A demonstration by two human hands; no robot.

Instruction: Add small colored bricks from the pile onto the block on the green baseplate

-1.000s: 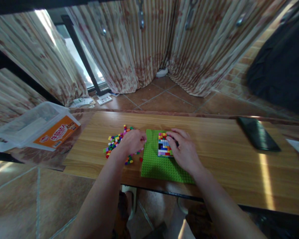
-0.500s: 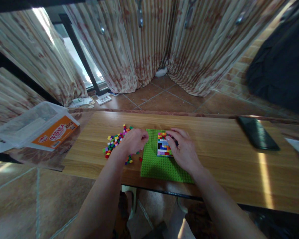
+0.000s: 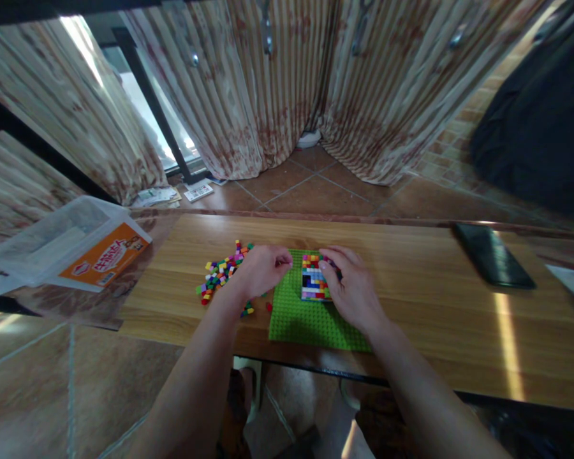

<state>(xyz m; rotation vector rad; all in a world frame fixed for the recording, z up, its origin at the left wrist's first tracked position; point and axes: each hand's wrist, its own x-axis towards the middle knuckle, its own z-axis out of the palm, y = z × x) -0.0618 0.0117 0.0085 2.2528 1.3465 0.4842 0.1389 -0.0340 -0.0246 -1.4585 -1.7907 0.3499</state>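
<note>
A green studded baseplate (image 3: 316, 328) lies on the table, carrying a small rectangular panel of multicoloured toy bricks (image 3: 310, 280) with a dark patch at its left side. My right hand (image 3: 351, 284) grips this panel's right side, thumb across its top, and covers that part of it. Over the baseplate's left edge hovers my left hand (image 3: 263, 271), thumb and fingers pinched together. Whatever is in the pinch is too small to make out. A heap of loose toy bricks (image 3: 220, 271) spreads beside and partly behind my left hand. One red brick (image 3: 268, 306) lies near the baseplate.
The wooden table (image 3: 411, 255) is long and narrow. A black phone (image 3: 495, 255) lies at its right end. A clear plastic tub (image 3: 62, 245) with an orange label stands at the left. Striped curtains (image 3: 268, 95) hang beyond the table.
My left hand has moved slightly right, from beside the brick heap to above the baseplate's left edge, still pinched. My right hand stays on the brick panel.
</note>
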